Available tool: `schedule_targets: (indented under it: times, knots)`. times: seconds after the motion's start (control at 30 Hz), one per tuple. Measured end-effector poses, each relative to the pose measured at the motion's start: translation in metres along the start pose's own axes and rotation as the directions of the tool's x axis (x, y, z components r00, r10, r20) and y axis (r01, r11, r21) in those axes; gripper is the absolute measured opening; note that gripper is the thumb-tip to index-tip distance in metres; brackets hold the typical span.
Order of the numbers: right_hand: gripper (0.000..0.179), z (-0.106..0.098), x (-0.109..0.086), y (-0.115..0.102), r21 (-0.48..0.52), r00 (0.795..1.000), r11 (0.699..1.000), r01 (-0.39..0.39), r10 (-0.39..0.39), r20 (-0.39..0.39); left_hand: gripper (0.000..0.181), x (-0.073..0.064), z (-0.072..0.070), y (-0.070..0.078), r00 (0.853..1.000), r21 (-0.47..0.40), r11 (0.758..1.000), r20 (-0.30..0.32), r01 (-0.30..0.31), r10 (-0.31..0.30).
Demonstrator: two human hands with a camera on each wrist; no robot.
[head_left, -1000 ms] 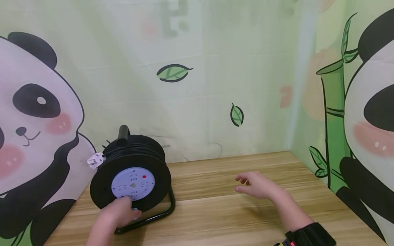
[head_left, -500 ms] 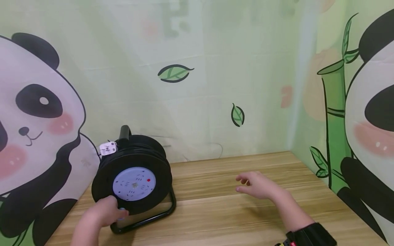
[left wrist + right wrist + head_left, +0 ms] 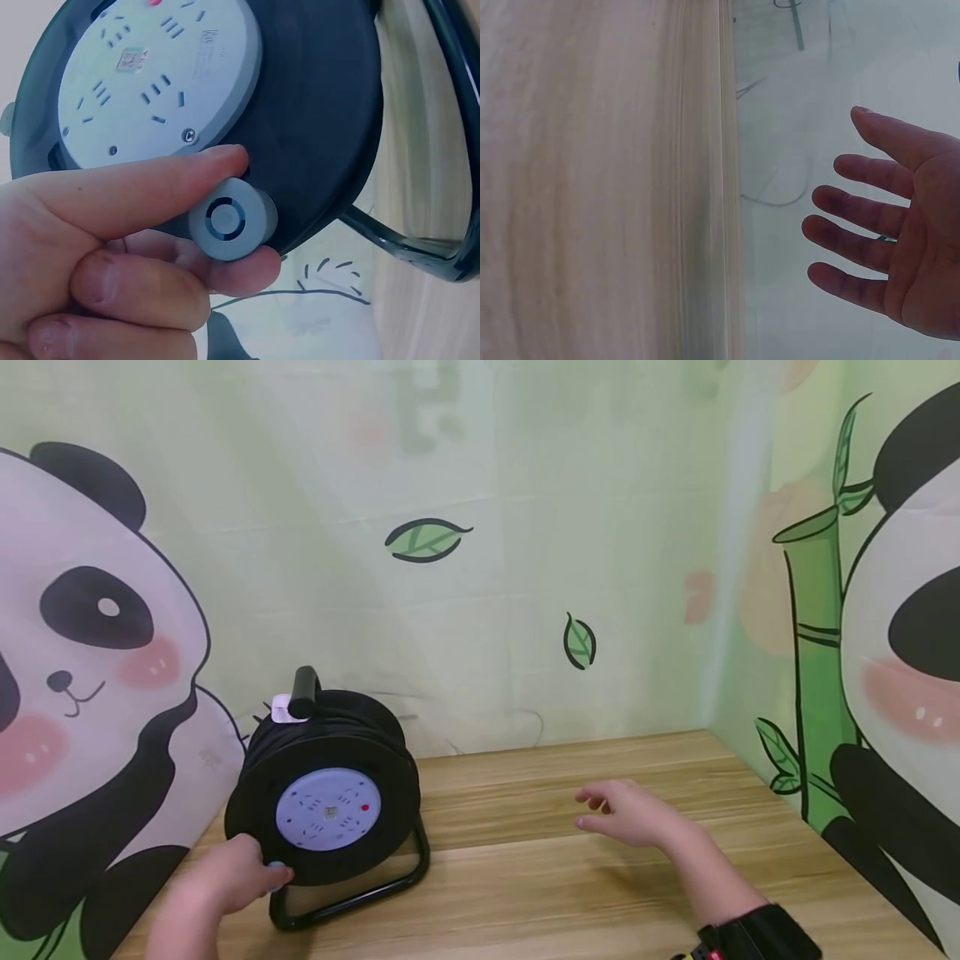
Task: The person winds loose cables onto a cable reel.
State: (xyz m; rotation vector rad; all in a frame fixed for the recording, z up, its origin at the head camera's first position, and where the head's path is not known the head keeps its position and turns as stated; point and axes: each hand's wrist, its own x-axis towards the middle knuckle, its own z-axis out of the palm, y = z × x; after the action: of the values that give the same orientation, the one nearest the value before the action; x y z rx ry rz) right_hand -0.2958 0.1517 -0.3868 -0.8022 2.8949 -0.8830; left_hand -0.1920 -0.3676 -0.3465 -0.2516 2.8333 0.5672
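Note:
A black extension cord reel point(image 3: 337, 865) stands on its tube frame at the left of the table, with cord wound on it. Its pale socket face point(image 3: 328, 810) turns toward me. At the reel's lower left, my left hand point(image 3: 228, 877) pinches the crank knob. The left wrist view shows that round grey knob point(image 3: 234, 219) between thumb and fingertips. A white plug point(image 3: 282, 710) sits at the top of the reel, partly hidden behind the carrying handle point(image 3: 303, 692). My right hand point(image 3: 618, 810) hovers over the table at the right with relaxed fingers, holding nothing.
The wooden table point(image 3: 510, 893) ends at a light green cloth backdrop point(image 3: 487, 677) with printed pandas, leaves and bamboo. The reel's black frame foot point(image 3: 360, 902) rests on the table. A black band point(image 3: 761, 935) wraps the right wrist.
My left hand has moved left along the reel's lower edge with the knob. The socket face has rotated clockwise, and the plug has travelled up and right to the handle. My right hand stays put.

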Motion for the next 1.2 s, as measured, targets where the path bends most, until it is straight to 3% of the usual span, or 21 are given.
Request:
schedule_targets:
  times: [0.27,0.87,1.2]
  knots:
    - [0.038,-0.001,0.000,0.001,-0.008,1.000,1.000,0.008,-0.008,0.000,0.058,0.001,-0.003,-0.003,1.000,-0.033,0.999,0.000,0.004,-0.004]
    - [0.039,0.000,0.002,0.002,-0.002,1.000,1.000,0.010,-0.010,-0.002,0.051,-0.006,-0.009,-0.007,1.000,-0.004,1.000,-0.025,-0.002,0.002]
    - [0.041,-0.007,0.000,0.000,-0.008,1.000,1.000,0.019,-0.019,-0.011,0.067,-0.011,-0.014,-0.006,1.000,0.003,1.000,-0.030,-0.003,0.003]
